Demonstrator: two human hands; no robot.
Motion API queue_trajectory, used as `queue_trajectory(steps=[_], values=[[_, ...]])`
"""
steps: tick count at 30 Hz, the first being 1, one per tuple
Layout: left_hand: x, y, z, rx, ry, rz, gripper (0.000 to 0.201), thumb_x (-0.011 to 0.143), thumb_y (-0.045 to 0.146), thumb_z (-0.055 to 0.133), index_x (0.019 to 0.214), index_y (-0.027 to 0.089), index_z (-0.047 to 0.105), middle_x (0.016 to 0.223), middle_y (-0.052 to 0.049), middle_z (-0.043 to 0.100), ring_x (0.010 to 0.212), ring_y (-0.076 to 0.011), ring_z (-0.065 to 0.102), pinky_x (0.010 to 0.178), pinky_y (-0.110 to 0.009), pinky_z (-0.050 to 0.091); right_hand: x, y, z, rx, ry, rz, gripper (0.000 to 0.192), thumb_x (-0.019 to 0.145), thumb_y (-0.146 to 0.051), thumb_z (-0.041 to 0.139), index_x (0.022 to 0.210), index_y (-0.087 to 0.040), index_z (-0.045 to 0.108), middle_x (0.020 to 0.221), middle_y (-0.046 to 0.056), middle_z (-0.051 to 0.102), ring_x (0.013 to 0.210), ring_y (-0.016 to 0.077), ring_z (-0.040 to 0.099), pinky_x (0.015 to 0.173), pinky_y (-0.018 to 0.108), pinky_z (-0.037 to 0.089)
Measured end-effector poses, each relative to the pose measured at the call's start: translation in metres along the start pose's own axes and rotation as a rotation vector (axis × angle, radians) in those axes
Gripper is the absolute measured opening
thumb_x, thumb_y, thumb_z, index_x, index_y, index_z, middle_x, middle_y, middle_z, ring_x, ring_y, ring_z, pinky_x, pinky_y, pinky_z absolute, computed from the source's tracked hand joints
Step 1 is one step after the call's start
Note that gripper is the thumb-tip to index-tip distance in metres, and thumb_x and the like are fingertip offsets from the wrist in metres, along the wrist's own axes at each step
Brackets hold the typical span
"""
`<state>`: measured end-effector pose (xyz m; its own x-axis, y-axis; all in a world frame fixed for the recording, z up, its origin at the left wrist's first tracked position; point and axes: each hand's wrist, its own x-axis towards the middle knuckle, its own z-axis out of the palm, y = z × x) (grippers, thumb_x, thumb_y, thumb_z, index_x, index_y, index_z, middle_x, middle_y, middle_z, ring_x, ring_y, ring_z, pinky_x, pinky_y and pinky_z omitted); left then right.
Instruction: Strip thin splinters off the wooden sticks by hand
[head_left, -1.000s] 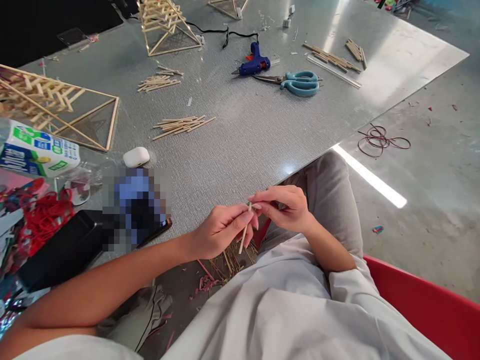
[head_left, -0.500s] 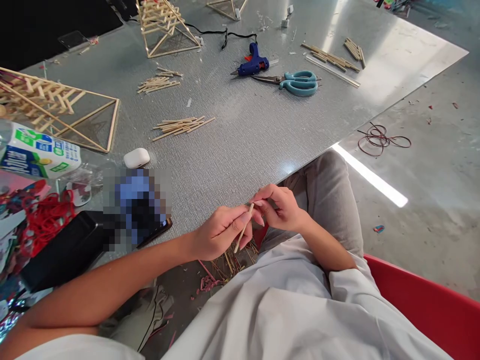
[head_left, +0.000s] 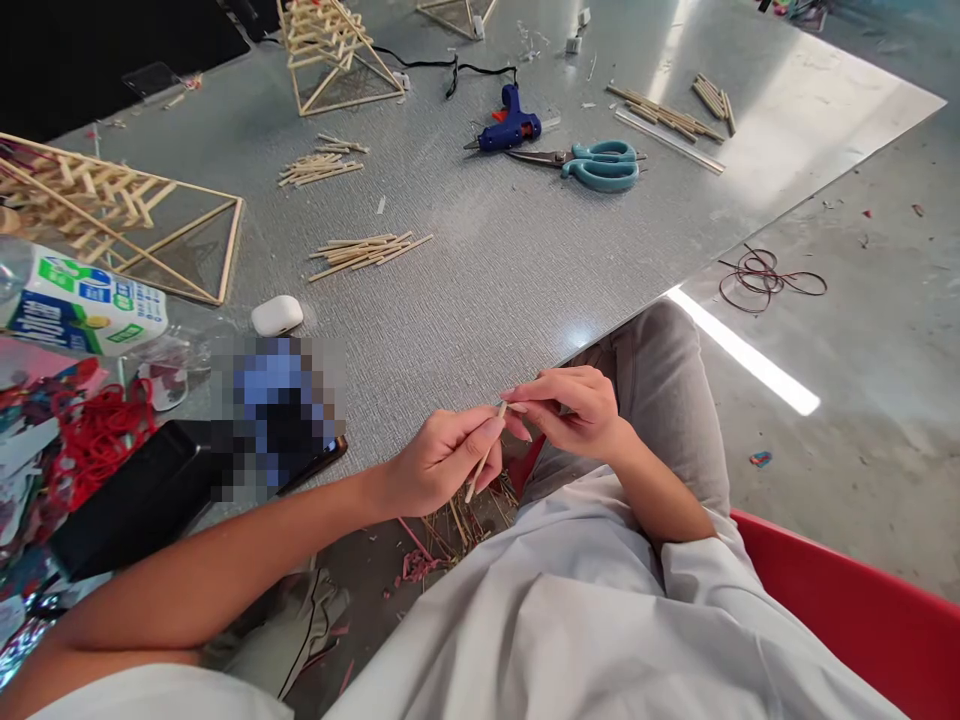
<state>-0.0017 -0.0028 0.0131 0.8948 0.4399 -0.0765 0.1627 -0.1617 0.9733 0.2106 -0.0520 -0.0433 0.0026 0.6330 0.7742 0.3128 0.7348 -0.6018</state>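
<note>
Between thumb and fingers, my left hand [head_left: 442, 462] pinches a thin wooden stick [head_left: 482, 458], tilted with its upper end to the right. My right hand [head_left: 574, 408] is closed at that upper end, index finger and thumb against the tip. Both hands are over my lap, just off the table edge. On the table ahead lie a bundle of similar sticks [head_left: 367, 254] and a second pile of shorter sticks [head_left: 319, 168]. A blue hot glue gun [head_left: 512, 125] rests beside teal-handled scissors [head_left: 604, 165].
Stick frames [head_left: 199, 240] [head_left: 337, 60] stand at the left and back. A white earbud case [head_left: 277, 316], a blurred phone [head_left: 289, 415], a plastic bottle [head_left: 90, 295] and red string [head_left: 101, 430] crowd the left. More sticks [head_left: 667, 115] lie at the right, cord [head_left: 769, 280] on the floor.
My right hand has shifted slightly right, its fingers straighter at the stick's tip. My left hand keeps its pinch on the stick. The view has moved a little.
</note>
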Motion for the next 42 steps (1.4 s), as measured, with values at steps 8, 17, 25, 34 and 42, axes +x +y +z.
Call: queue_trajectory(steps=[8, 17, 25, 34, 42], values=[[0.002, 0.001, 0.000, 0.075, -0.009, 0.068, 0.050, 0.118, 0.047, 0.038, 0.092, 0.015, 0.067, 0.055, 0.004, 0.057, 0.050, -0.0101, 0.050, 0.057, -0.022, 0.047, -0.002, 0.001, 0.001, -0.068, -0.123, -0.006, 0.009, 0.110, -0.018, 0.057, 0.107, -0.019, 0.065, 0.074, 0.000, 0.073, 0.056, 0.0080, 0.061, 0.060, 0.020, 0.049], [0.000, -0.002, 0.001, -0.110, 0.083, -0.012, 0.057, 0.112, 0.056, 0.050, 0.070, 0.019, 0.051, 0.056, 0.006, 0.041, 0.049, -0.0083, 0.033, 0.046, -0.022, 0.028, -0.009, 0.006, 0.009, 0.089, -0.009, 0.122, 0.025, 0.115, -0.026, 0.038, 0.091, -0.026, 0.043, 0.064, -0.008, 0.047, 0.047, 0.0099, 0.038, 0.049, 0.025, 0.031], [0.002, -0.005, 0.001, -0.064, 0.074, 0.049, 0.067, 0.113, 0.062, 0.047, 0.062, 0.018, 0.049, 0.053, 0.004, 0.043, 0.048, -0.0077, 0.035, 0.047, -0.023, 0.029, -0.001, -0.006, 0.002, 0.282, -0.210, 0.202, 0.020, 0.111, -0.041, 0.063, 0.113, -0.021, 0.064, 0.062, -0.008, 0.061, 0.049, 0.0070, 0.051, 0.054, 0.019, 0.043], [-0.001, -0.001, -0.002, -0.126, 0.036, -0.032, 0.054, 0.113, 0.057, 0.048, 0.084, 0.015, 0.067, 0.057, 0.007, 0.036, 0.050, -0.0089, 0.029, 0.048, -0.024, 0.025, 0.002, -0.011, 0.004, 0.495, -0.027, 0.359, 0.017, 0.110, -0.035, 0.065, 0.104, -0.019, 0.068, 0.058, -0.009, 0.057, 0.041, 0.0049, 0.047, 0.043, 0.016, 0.038], [0.000, -0.003, -0.001, -0.163, 0.099, -0.006, 0.053, 0.112, 0.054, 0.049, 0.074, 0.018, 0.058, 0.056, 0.006, 0.038, 0.048, -0.0086, 0.029, 0.046, -0.024, 0.023, 0.008, -0.009, -0.008, 0.595, 0.156, 0.472, 0.022, 0.105, -0.040, 0.073, 0.100, -0.022, 0.061, 0.053, -0.013, 0.046, 0.037, 0.0038, 0.035, 0.038, 0.016, 0.029]])
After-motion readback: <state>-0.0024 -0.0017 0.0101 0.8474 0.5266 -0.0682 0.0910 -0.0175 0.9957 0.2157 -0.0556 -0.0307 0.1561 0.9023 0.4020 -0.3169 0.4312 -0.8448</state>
